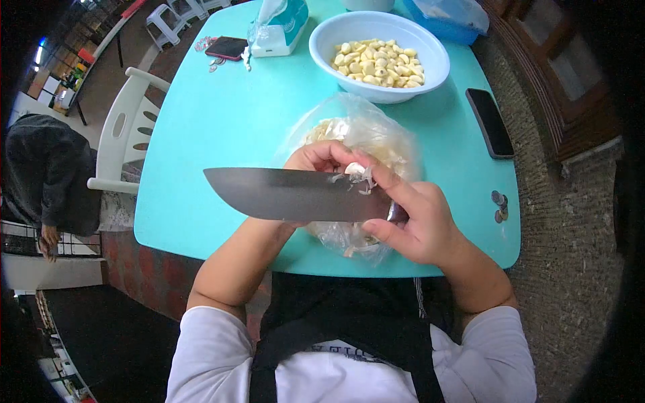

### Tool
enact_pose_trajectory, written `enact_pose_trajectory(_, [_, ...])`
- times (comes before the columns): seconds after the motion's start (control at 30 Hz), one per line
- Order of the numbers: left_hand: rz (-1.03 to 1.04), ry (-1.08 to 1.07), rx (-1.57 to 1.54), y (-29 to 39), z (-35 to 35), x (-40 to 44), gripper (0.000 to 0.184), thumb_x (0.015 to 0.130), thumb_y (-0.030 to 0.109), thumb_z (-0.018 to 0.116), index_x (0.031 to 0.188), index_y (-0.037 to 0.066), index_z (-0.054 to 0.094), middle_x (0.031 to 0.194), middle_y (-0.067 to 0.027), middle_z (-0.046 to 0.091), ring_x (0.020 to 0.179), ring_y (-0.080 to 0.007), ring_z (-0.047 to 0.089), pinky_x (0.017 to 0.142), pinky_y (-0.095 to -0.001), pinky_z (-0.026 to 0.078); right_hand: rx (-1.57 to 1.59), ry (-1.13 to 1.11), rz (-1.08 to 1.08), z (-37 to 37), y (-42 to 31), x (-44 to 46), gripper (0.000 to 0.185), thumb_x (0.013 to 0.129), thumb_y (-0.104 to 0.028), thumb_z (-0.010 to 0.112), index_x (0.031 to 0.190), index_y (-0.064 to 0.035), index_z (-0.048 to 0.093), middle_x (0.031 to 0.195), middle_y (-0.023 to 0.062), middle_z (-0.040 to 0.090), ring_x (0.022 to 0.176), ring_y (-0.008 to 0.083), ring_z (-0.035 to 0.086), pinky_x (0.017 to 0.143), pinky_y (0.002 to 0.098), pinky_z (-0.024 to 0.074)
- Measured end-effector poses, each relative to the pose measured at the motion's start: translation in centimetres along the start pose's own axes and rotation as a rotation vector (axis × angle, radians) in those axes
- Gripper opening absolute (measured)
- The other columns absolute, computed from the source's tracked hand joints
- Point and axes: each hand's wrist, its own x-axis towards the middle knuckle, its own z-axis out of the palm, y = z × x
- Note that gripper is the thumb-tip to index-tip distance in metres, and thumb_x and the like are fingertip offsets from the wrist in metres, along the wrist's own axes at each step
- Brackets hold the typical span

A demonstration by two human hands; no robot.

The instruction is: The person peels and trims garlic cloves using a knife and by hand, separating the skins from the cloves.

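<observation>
A large knife (285, 195) with a wide dark blade lies level across the front of my body, its tip to the left. My right hand (422, 218) is closed around its handle, the index finger reaching along the blade's upper edge. Behind the blade, my left hand (316, 156) is mostly hidden; its fingers pinch a garlic clove (354, 168) at that upper edge. Bits of thin peel cling to the blade beside the clove. Beneath both hands sits a clear plastic bag (376, 127) with garlic and skins inside.
A pale blue bowl (430, 50) of peeled garlic cloves stands at the back. Around the turquoise table (208, 148) are a phone (490, 124), coins (499, 205), another phone (227, 48), a tissue pack (279, 30) and a blue container (443, 23). At left, a person (50, 174) is near a white chair (127, 127).
</observation>
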Motion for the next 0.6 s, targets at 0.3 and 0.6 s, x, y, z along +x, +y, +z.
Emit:
enact_pose_trajectory(0.3, [0.015,0.008,0.010,-0.3,-0.2,-0.3,0.022,0.075,0.013,0.069,0.091,0.002,0.059,0.100,-0.0116,0.063,0.085,-0.0175,0.063,0.076,-0.0300,0.052,-0.055,0.082,-0.113,0.3,0.7,-0.2,0.061,0.077,-0.028,0.066,0.129,-0.0050,0.046,0.070,0.0136,0.060,0.056,0.0268,0.060,0.054,0.0337,0.0479])
enact_pose_trajectory(0.6, [0.034,0.027,0.059,0.3,1.0,-0.4,0.018,0.080,0.010,0.065,0.093,-0.001,0.060,0.092,-0.0103,0.064,0.076,-0.0150,0.061,0.067,-0.0257,0.050,0.292,0.166,-0.103,1.2,1.6,-0.2,0.049,0.084,-0.020,0.060,0.126,0.0013,0.047,0.078,0.0139,0.064,0.064,0.0207,0.062,0.062,0.0309,0.0477])
